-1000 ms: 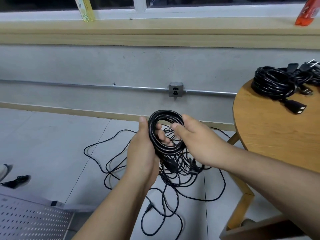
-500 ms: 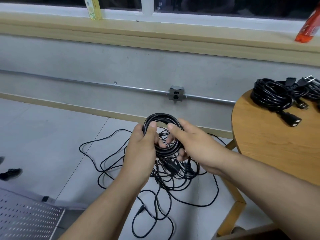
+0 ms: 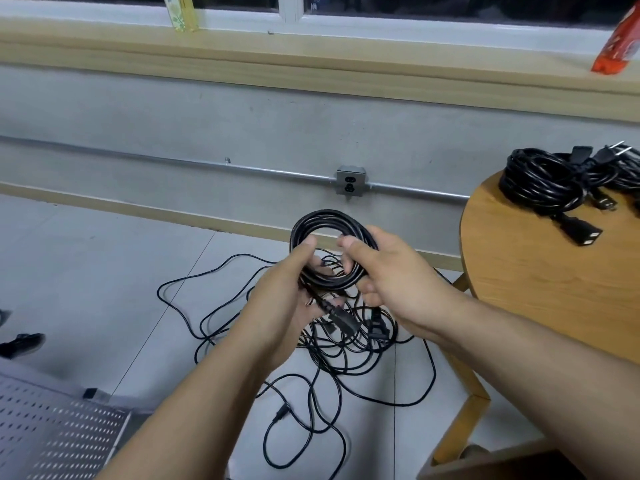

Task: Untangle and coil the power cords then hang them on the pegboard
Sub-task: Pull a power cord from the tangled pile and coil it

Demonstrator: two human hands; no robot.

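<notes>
A black power cord wound into a round coil [image 3: 327, 221] is held up in front of me over the floor. My left hand [image 3: 280, 306] grips the coil's left side, thumb on top. My right hand [image 3: 391, 278] grips its right side, fingers curled through the loop. The cord's black plug end [image 3: 341, 318] hangs below the coil beside my left palm. Under my hands a tangle of black cords [image 3: 332, 355] sprawls on the grey floor. A grey perforated pegboard [image 3: 59, 431] lies at the lower left.
A round wooden table [image 3: 554, 271] stands at the right with coiled black cords [image 3: 543, 181] on its far part. A wall socket [image 3: 350, 181] sits on a metal conduit. Two bottles stand on the window sill. A dark shoe [image 3: 22, 342] is at the left edge.
My left thumb has closed over the coil's top left and my right hand has curled further round the right side. The view has tilted down a little.
</notes>
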